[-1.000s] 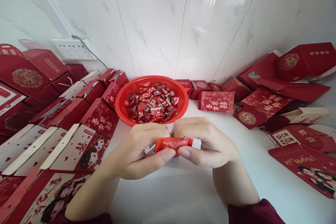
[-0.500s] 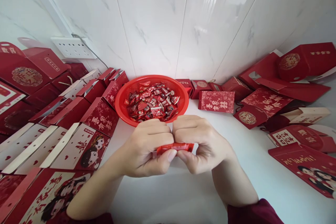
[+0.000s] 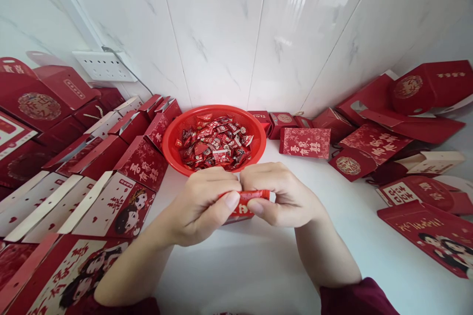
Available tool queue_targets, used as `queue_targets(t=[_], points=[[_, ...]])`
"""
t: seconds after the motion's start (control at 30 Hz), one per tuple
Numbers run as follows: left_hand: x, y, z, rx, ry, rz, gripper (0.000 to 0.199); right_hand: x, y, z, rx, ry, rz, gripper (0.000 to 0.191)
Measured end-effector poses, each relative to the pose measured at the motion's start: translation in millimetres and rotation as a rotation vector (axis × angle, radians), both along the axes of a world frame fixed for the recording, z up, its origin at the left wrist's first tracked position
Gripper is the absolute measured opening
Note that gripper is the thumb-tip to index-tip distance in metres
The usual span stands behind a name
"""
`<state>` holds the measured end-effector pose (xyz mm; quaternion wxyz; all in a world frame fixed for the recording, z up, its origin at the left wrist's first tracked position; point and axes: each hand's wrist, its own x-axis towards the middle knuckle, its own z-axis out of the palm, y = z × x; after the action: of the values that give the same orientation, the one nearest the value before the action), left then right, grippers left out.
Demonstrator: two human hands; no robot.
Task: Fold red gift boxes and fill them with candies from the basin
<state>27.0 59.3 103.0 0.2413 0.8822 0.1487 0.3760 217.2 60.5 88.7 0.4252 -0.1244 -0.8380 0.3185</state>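
Observation:
Side by side at the centre, my left hand (image 3: 207, 206) and my right hand (image 3: 283, 194) are both closed on one small red wrapped candy (image 3: 244, 198), each thumb pressed on its near side. Gold-white characters show on the red wrapper between the thumbs. Something red with a flat lower edge (image 3: 238, 219) shows just under the fingers, mostly hidden. Behind the knuckles stands a round red plastic basket (image 3: 170, 150) holding a heap of small wrapped candies (image 3: 218, 142).
Rows of red and white gift boxes (image 3: 140, 165) line the left side. More red boxes and bags (image 3: 380, 142) lie on the right, one box (image 3: 305, 142) near the basket. A socket strip (image 3: 105, 66) is on the tiled wall.
Both thumbs have shifted on the candy, the left one moving up, and more of the printed wrapper shows. A flat red edge has come into view below the fingers.

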Motion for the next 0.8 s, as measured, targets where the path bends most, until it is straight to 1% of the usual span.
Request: queue_targets(t=[0.1,0.2,0.37,0.5,0.57,0.63,0.7,0.8], points=[[0,-2,0.1,-0.074,0.021,0.045,0.024,1,0,-0.2,-0.034,-0.045,-0.027,0.026],[0,-3,-0.2,-0.088,0.015,0.078,0.019,1,1,-1.4,-0.029,-0.065,-0.015,0.025],[1,-2,-1.1,-0.04,0.011,0.03,0.021,1,5,-2.7,-0.012,-0.031,0.097,0.024],[1,0,-1.5,0.015,0.023,0.012,0.022,2,7,-1.7,0.004,-0.039,0.124,0.025],[1,1,-1.5,0.054,0.028,0.043,0.023,4,6,-0.5,-0.003,-0.044,0.099,0.028],[-1,2,-0.8,0.091,0.04,0.106,0.024,8,5,1.3,-0.004,-0.05,0.038,0.03],[-4,3,0.8,0.099,0.068,0.166,0.021,12,3,3.3,0.014,-0.08,-0.051,0.028],[-13,5,4.8,0.062,0.132,0.251,0.02,18,0,5.3,0.047,-0.157,-0.198,0.022]])
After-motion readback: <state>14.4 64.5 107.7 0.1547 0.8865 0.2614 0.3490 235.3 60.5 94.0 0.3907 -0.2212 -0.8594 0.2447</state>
